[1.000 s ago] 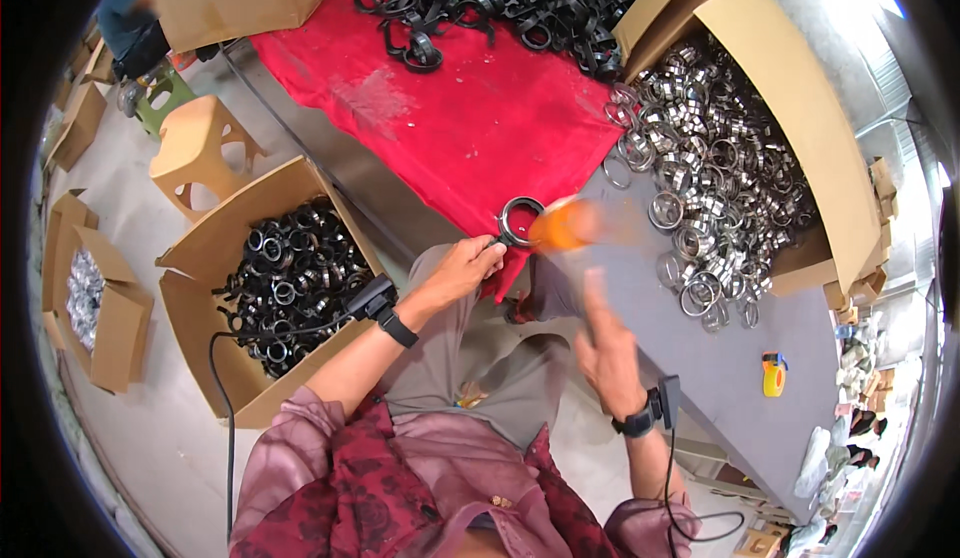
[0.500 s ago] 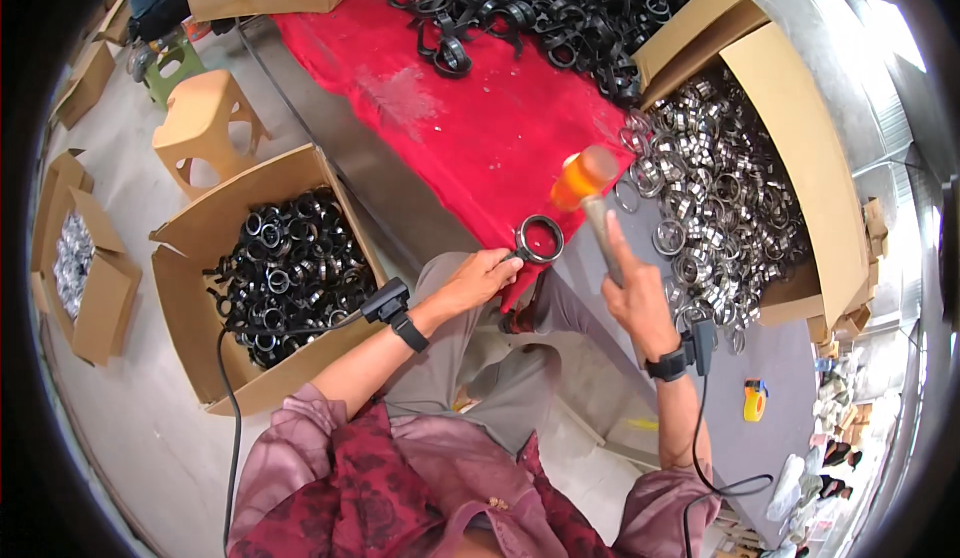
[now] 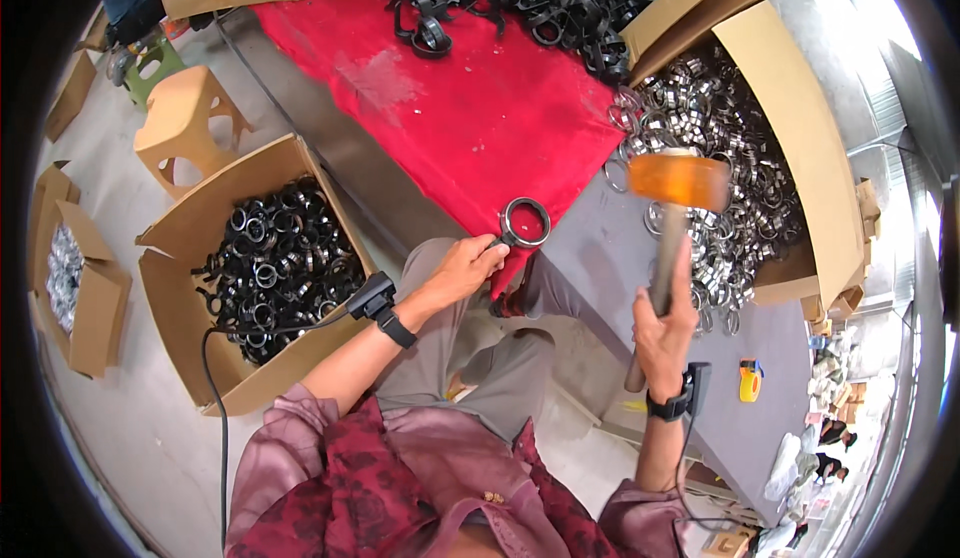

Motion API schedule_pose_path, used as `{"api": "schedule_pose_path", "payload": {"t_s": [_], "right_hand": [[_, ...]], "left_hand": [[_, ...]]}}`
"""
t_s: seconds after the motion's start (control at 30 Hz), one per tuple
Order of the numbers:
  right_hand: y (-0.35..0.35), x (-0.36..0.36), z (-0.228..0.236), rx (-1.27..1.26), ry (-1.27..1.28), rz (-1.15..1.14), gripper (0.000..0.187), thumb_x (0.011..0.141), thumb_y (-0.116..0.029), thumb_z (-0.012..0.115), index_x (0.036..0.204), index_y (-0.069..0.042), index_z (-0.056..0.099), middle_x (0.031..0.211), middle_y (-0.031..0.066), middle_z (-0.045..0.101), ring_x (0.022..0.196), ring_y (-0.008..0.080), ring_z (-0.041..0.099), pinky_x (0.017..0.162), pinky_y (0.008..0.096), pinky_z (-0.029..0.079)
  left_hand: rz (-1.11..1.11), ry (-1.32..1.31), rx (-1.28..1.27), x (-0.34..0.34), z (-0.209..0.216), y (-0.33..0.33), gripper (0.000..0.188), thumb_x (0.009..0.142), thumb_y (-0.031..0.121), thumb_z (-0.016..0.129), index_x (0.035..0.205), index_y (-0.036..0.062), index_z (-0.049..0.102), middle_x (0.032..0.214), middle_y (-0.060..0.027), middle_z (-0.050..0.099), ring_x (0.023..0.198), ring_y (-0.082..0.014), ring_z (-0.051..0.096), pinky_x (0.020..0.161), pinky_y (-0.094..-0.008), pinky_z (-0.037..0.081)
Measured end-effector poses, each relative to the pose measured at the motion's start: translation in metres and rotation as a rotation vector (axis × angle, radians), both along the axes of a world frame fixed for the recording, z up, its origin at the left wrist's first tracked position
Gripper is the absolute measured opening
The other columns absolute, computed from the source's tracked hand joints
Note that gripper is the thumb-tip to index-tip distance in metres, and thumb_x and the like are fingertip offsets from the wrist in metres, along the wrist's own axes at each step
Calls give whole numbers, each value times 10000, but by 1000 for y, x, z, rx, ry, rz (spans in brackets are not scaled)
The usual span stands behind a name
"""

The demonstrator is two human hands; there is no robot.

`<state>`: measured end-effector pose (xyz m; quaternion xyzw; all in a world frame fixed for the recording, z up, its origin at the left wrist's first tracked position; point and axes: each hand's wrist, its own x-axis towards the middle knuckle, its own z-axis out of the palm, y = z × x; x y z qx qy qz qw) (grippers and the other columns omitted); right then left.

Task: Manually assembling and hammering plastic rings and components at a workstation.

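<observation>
My left hand (image 3: 465, 271) is closed on the short stem of a black ring-shaped clamp (image 3: 511, 241), whose round loop rests over the corner of the red cloth (image 3: 460, 148). A shiny metal lining seems to show inside the loop. In my right hand (image 3: 664, 336) is a mallet (image 3: 680, 181) with an orange head and a pale handle. The mallet is raised, its head blurred, to the right of the ring and apart from it. Behind the mallet lies a heap of loose metal rings (image 3: 705, 128), spilling from an open carton onto the grey tabletop (image 3: 590, 243).
Black clamps (image 3: 540, 3) are piled at the far end of the red cloth. On the floor at left stands a carton (image 3: 180, 328) of ringed black clamps, near a tan stool (image 3: 190, 123). A yellow tape measure (image 3: 750, 381) lies on the grey tabletop at right.
My right hand has swung the mallet to the right, away from the ring. My left hand keeps its hold on the clamp, and the whole view has shifted slightly.
</observation>
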<state>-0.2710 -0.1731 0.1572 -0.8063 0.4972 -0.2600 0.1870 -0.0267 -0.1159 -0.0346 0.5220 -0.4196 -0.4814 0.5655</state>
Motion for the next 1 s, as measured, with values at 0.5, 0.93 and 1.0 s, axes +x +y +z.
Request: {"api": "schedule_pose_path", "payload": {"t_s": [0.5, 0.93, 1.0], "right_hand": [[53, 21, -21, -395, -361, -93, 855, 850, 24, 689, 1606, -6, 291, 942, 248, 689, 752, 186, 654, 700, 320, 550], [-19, 60, 25, -50, -270, 140, 844, 809, 97, 555, 1605, -74, 333, 1535, 293, 457, 1387, 417, 508, 1126, 370, 419], [-31, 38, -22, -359, 75, 322, 858, 798, 75, 568, 1607, -104, 348, 1533, 299, 458, 1334, 407, 563, 1079, 337, 441]], "left_hand": [[15, -114, -40, -4, -2, -7, 314, 1054, 277, 545, 905, 0, 550, 731, -31, 559, 672, -115, 516, 608, -324, 445], [20, -39, -32, -3, 6, -2, 330, 1033, 284, 577, 901, -18, 567, 694, -84, 551, 653, -180, 538, 611, -384, 452], [2, -25, -27, -5, 9, -6, 328, 1033, 282, 578, 899, -17, 564, 690, -77, 540, 651, -178, 534, 610, -384, 451]]}}
